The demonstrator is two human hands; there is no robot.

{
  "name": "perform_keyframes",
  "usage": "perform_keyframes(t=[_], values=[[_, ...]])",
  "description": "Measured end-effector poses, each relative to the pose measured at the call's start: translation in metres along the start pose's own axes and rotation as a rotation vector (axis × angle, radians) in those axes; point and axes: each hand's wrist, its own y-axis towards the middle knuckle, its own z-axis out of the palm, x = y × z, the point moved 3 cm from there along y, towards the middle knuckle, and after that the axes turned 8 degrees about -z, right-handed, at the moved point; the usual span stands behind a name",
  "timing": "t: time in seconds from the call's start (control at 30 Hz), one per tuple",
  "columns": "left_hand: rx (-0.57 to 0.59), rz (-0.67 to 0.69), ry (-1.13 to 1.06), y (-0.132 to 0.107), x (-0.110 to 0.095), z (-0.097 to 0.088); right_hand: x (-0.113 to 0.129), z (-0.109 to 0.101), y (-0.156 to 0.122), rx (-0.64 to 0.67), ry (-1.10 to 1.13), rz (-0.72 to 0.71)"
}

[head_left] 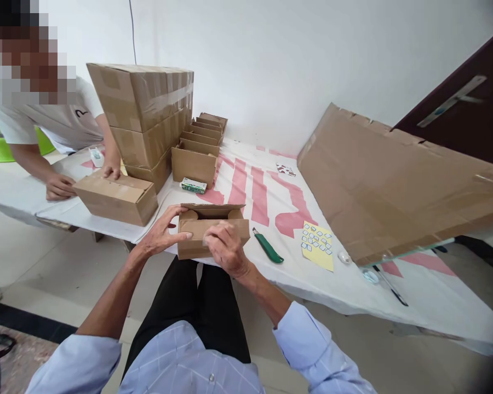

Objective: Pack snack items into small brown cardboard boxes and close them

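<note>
A small cardboard box (191, 250) sits at the table's front edge before me, its top partly open and the back flap raised. My left hand (162, 232) grips its left end, thumb across the front side and fingers at the top edge. Against the front, right of the middle, is my right hand (228, 249), its fingers curled together and slightly blurred; what they pinch, if anything, is hidden. A green utility knife (270, 247) lies just right of the box. Behind the box is a small green-and-white packet (193, 185).
Stacked taped cartons (152, 104) and a row of open boxes (195, 164) stand at the back left. A co-worker's hands touch a closed box (117, 197). Right are a yellow sheet (318, 249), a large cardboard panel (402, 186) and a dark pen-like tool (392, 287).
</note>
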Motion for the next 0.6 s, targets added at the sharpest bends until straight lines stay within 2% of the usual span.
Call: perform_keyframes(t=[0.1,0.17,0.27,0.33,0.4,0.47,0.6], values=[[0.003,0.011,0.004,-0.001,-0.003,-0.001,0.018,-0.005,-0.022,0.006,0.088,0.013],[0.018,0.040,0.007,-0.002,-0.005,-0.001,0.018,-0.022,-0.031,-0.061,0.166,0.113],[0.045,0.099,-0.002,-0.004,-0.007,0.001,-0.006,-0.059,-0.034,-0.213,0.209,0.391],[0.044,0.115,-0.009,-0.006,-0.007,0.002,-0.029,-0.081,-0.031,-0.235,0.200,0.548],[0.032,0.113,-0.015,-0.006,-0.007,0.003,-0.050,-0.094,-0.025,-0.181,0.205,0.629],[0.031,0.107,-0.016,-0.005,-0.006,0.003,-0.066,-0.097,-0.017,-0.099,0.244,0.664],[0.035,0.092,-0.003,0.000,-0.008,0.002,-0.083,-0.081,-0.003,0.049,0.408,0.710]])
